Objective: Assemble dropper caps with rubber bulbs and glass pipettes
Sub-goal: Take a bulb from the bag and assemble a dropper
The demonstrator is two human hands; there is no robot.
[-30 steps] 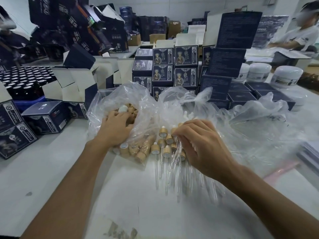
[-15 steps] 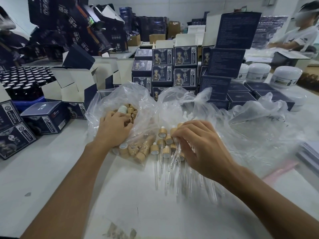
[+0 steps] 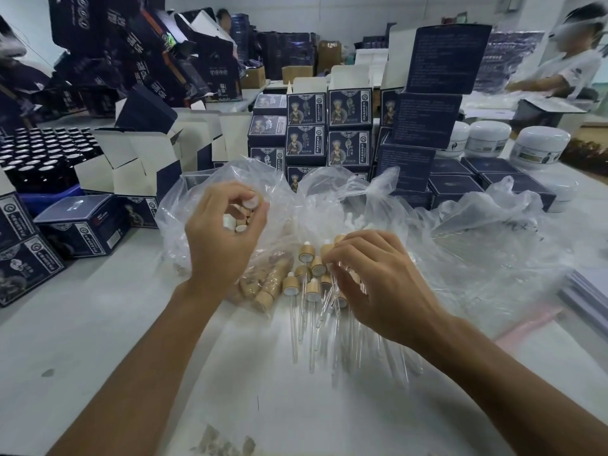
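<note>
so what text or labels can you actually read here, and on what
None can be read for certain.
Large pale characters on the tilted dark cartons: blurred.
Print and round logos on the stacked blue boxes: too small.
Back-panel text on the tall blue box: too small.
White jar labels: unreadable.

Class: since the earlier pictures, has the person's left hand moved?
Yes. The left hand has lifted out of the plastic bag, up towards the stacked boxes, pinching a dropper cap.

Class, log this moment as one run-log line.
left hand: pinches cap | right hand: fingers on pipettes | stage: picking parts
</note>
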